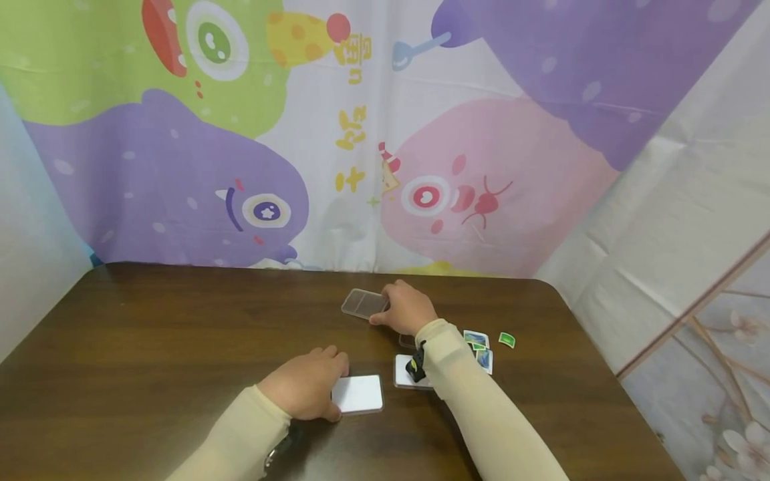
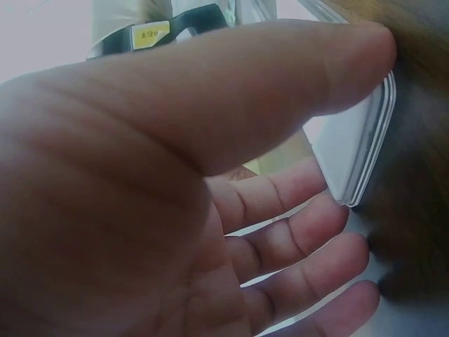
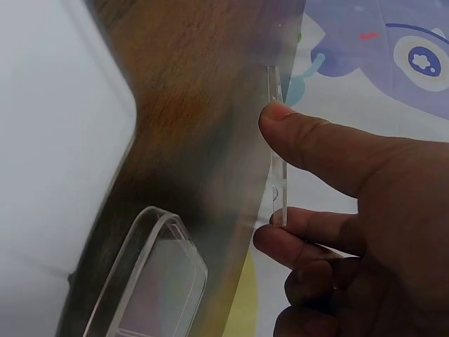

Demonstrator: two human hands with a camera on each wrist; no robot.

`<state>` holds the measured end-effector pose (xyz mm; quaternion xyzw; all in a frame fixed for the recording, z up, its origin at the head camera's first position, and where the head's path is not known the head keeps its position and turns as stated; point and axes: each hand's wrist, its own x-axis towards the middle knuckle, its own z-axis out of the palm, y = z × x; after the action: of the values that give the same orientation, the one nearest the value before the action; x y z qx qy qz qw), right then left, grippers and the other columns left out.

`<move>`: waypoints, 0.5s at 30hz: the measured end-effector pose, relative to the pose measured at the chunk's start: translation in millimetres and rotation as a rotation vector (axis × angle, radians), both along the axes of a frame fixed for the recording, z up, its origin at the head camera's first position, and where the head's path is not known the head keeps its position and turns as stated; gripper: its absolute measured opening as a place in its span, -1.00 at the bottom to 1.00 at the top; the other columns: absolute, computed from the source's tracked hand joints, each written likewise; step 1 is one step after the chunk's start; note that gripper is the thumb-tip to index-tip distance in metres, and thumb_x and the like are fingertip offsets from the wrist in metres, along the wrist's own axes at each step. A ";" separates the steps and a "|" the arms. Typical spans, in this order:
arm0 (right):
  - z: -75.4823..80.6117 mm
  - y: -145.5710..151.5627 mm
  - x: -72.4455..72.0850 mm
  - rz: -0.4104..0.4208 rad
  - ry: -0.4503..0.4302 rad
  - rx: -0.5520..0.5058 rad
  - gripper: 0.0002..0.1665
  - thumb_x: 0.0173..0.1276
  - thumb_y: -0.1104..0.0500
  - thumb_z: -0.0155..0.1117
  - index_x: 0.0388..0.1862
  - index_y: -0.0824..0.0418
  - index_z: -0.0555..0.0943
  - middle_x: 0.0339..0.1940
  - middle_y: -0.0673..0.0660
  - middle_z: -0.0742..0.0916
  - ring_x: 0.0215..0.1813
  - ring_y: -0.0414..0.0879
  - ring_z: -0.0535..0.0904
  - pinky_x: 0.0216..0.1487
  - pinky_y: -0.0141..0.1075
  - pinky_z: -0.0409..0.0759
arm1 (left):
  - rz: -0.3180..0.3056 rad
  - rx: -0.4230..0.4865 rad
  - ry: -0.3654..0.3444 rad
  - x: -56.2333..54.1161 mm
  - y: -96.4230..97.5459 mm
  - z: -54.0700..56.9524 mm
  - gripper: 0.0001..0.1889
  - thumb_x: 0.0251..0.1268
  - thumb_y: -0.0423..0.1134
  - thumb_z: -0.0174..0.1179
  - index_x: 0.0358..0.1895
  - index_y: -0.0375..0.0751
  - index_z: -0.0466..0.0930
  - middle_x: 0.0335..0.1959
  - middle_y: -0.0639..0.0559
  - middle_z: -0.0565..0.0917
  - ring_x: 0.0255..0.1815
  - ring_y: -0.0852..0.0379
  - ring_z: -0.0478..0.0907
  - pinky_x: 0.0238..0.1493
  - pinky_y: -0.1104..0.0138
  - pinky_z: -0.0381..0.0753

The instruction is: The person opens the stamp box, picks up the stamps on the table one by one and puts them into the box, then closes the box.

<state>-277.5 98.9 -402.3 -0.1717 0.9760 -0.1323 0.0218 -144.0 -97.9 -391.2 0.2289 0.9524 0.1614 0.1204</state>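
Pinched between thumb and fingers of the right hand (image 1: 410,308): a thin clear plastic lid (image 1: 363,302), over the far middle of the tabletop (image 1: 180,334); right end covered by the fingers, nearly edge-on from the right wrist. Cannot tell whether touching the wood. Gripped at one end by the left hand (image 1: 307,382), nearer and to the left: a white-topped clear case (image 1: 359,394), lying flat, left edge hidden by that hand. Just to the right, apart, a second white-topped case (image 1: 405,371), partly lost behind the black wrist strap (image 1: 414,367) and cream sleeve (image 1: 475,394). Farther off, mostly hidden by the right hand in the head view, a clear tray (image 3: 168,274), plainer but cut off from the right wrist. Right of the sleeve, blue-pictured cards (image 1: 476,339), overlapping, partly covered, details too small to make out; farther right, a small green card (image 1: 507,340). Behind, a cartoon-printed cloth (image 1: 337,227), cut off at the top.
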 end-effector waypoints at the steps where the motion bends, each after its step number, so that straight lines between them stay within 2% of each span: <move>1: 0.3 -0.6 -0.2 0.003 -0.004 -0.002 -0.33 0.18 -0.17 0.61 0.10 0.23 0.68 -0.02 0.12 0.69 -0.19 -0.06 0.59 -0.07 -0.11 0.63 | 0.000 0.001 -0.001 0.0 -0.3 -0.3 -0.43 -0.14 -0.12 0.68 -0.07 -0.15 0.56 -0.13 -0.02 0.58 -0.10 -0.01 0.55 -0.02 0.05 0.62; 9: -1.8 -5.2 -3.1 0.049 -0.009 0.043 -0.36 0.12 -0.20 0.63 -0.01 0.23 0.72 -0.19 0.08 0.70 -0.16 -0.04 0.57 -0.05 -0.12 0.61 | 0.000 0.008 -0.003 -0.9 -1.1 0.0 -0.43 -0.14 -0.13 0.67 -0.07 -0.15 0.55 -0.18 0.02 0.54 -0.16 0.03 0.50 -0.07 0.07 0.60; 15: -5.0 -6.6 -6.2 0.043 -0.045 0.028 -0.42 0.05 -0.17 0.69 -0.14 0.21 0.75 -0.30 0.04 0.72 -0.25 -0.08 0.56 -0.12 -0.17 0.60 | -0.002 0.006 -0.009 -1.3 -1.5 0.3 -0.43 -0.14 -0.12 0.67 -0.06 -0.14 0.55 -0.15 0.01 0.56 -0.13 0.02 0.52 -0.04 0.06 0.60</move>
<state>-283.8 92.3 -407.2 -0.1895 0.9730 -0.1220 0.0492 -145.3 -99.4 -390.9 0.2296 0.9512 0.1651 0.1240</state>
